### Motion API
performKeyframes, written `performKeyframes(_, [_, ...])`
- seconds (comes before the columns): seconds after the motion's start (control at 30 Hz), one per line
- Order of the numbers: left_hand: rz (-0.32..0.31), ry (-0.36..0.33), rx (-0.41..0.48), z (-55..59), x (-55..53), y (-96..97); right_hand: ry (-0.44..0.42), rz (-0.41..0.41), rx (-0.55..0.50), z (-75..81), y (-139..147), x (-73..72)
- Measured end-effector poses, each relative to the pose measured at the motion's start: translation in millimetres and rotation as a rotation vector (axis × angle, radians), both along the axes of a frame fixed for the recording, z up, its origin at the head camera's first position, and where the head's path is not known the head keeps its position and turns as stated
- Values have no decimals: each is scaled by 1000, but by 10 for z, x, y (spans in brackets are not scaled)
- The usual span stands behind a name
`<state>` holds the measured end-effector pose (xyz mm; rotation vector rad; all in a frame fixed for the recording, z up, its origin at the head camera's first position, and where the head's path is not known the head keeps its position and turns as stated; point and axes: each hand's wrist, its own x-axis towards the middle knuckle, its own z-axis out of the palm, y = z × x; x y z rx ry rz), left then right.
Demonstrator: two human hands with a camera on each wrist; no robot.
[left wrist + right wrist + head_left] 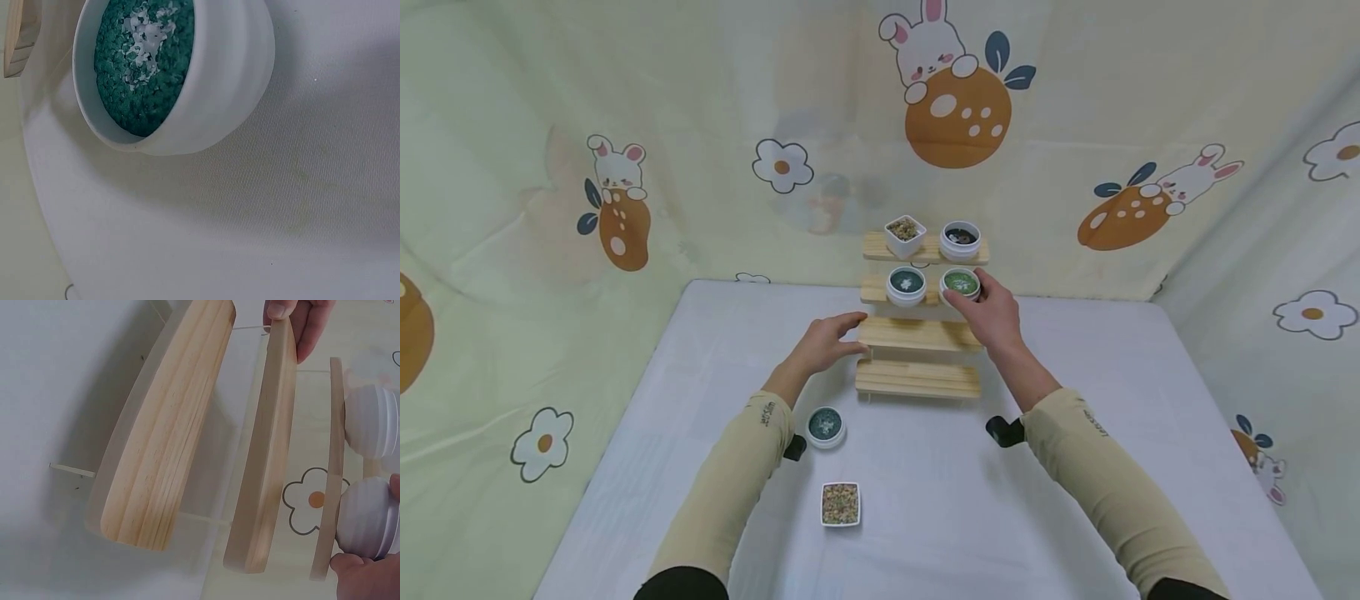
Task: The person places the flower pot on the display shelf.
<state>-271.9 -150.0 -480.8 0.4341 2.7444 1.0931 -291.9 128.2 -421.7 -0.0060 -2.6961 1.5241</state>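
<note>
A tiered wooden display stand (919, 381) has four stepped shelves. My right hand (996, 315) grips a round white pot with green filling (961, 283), at the right end of the second shelf from the top. In the right wrist view, fingertips of the right hand (362, 580) lie against that white pot (365, 519), close over the shelf. My left hand (822, 343) holds the left end of the third shelf down between thumb and fingers; the right wrist view shows this pinch too. Left of the green pot stands a round pot with teal filling (906, 286).
On the top shelf stand a square pot of mixed grains (905, 236) and a round pot with dark filling (960, 240). Nearer on the white table (925, 517) are a teal-filled round pot (826, 427) and a square grain pot (840, 504). A printed curtain (737, 217) hangs behind.
</note>
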Motion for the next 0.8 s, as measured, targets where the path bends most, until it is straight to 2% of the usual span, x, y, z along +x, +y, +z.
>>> performKeyframes(0.37, [1,11,7,-21,-3,-5,26,16,4,21,23,59])
performKeyframes(0.8, [4,27,-7,-32,-8,-5,-41,54,-39,25,130,207])
